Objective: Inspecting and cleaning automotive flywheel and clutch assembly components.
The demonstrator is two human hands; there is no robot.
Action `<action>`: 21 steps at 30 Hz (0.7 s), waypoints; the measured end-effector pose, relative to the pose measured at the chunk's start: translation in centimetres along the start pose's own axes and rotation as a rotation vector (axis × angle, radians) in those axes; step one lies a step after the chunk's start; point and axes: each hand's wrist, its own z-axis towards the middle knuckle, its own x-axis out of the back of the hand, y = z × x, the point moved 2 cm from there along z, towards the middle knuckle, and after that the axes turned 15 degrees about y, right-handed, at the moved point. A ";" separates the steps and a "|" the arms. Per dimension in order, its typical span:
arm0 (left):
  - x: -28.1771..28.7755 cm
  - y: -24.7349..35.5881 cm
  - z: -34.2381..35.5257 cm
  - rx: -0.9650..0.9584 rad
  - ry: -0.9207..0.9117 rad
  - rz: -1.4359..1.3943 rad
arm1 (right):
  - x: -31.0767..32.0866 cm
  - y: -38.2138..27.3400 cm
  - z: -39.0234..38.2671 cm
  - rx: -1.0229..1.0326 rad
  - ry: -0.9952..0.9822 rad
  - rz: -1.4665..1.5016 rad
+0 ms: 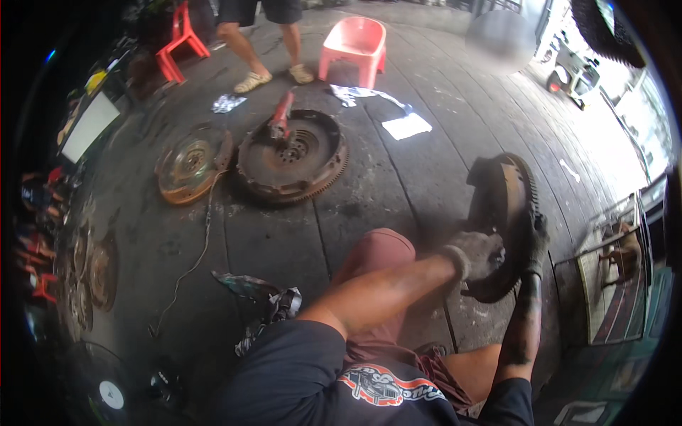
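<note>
A dark flywheel (513, 192) with a toothed rim stands tilted on the floor, right of my knees. My right hand (536, 245), in a dirty glove, grips its toothed edge from the outer side. Against its face is my gloved left hand (479, 254), the fingers curled closed; whatever they hold is too small or hidden to make out. Farther off to the left lies a large flywheel (250, 160), with a red tool (282, 117) resting at its hub. Beside that is a rusty orange-brown disc (177, 186).
A thin cord (207, 241) runs across the floor from the disc. Crumpled plastic (280, 305) lies by my left elbow. Another person's legs (245, 50) stand ahead, near a red chair (355, 44). White paper (406, 127) lies on the floor. More round metal plates (103, 273) are far left.
</note>
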 end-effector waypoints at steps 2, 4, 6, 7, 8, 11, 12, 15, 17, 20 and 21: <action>-0.3 -0.1 0.0 -0.066 0.039 0.007 | 0.8 -0.8 0.4 -0.256 -0.033 0.237; -0.2 0.0 0.4 -0.046 0.000 0.028 | 1.1 -0.9 0.3 -0.201 -0.010 0.184; -0.2 -0.4 0.5 -0.037 -0.008 0.065 | 1.2 -2.2 -0.2 -0.221 0.057 0.192; -0.5 -0.6 0.6 -0.039 -0.004 0.070 | 1.3 -2.1 -0.4 -0.525 0.007 0.317; -0.6 -0.5 0.8 -0.032 -0.024 0.074 | 1.4 -1.8 -0.6 -0.544 0.014 0.297; -0.6 -0.2 0.7 -0.043 -0.045 0.064 | 0.6 -0.9 -2.0 -0.726 0.010 0.477; -0.8 -0.4 0.7 -0.051 -0.044 0.070 | 0.5 -0.8 -2.4 -0.679 0.041 0.500; -1.4 1.0 0.9 -0.020 -0.091 0.035 | -1.6 5.4 -4.4 -0.565 0.057 0.471; -1.2 0.5 0.7 0.019 -0.070 0.115 | -2.8 3.6 -4.0 -0.500 0.007 0.470; -1.7 -0.7 0.5 0.032 -0.106 0.106 | -4.2 3.6 -3.3 -0.876 -0.074 0.556; -2.0 -0.4 0.5 0.030 -0.091 0.094 | -4.2 5.3 -3.2 -0.858 -0.076 0.549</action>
